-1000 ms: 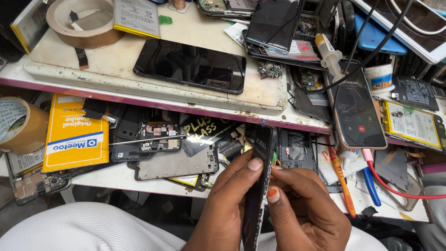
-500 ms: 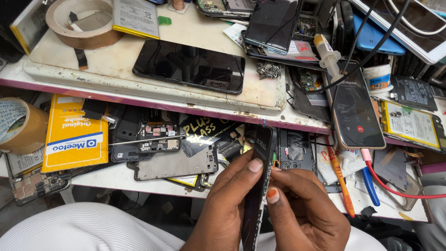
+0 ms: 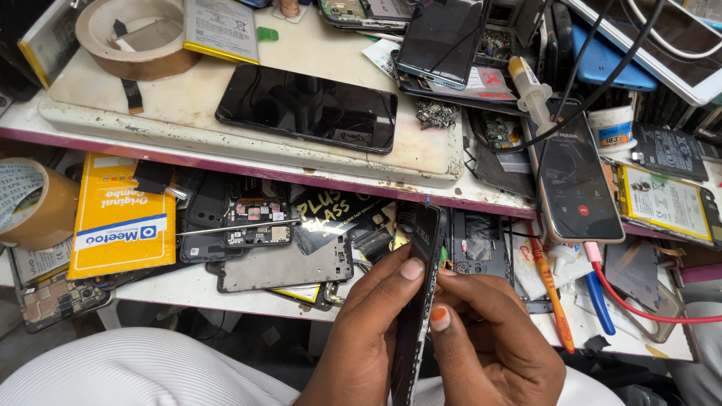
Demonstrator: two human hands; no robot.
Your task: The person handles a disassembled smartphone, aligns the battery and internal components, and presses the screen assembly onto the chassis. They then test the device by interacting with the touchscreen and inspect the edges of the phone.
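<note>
Head view. Small white tub, upper shelf, right: contents not visible. Beige work mat carries a black smartphone, face up, and a tape roll. Held item: dark phone frame, edge-on, slim, scuffed, above the lower shelf's front edge. Left hand clamped on its left side; right hand pinching its right edge.

A dark phone lies face-up on a stained white board on the cluttered desk. Tape rolls, a yellow box, bare circuit boards and a cabled phone surround it.
</note>
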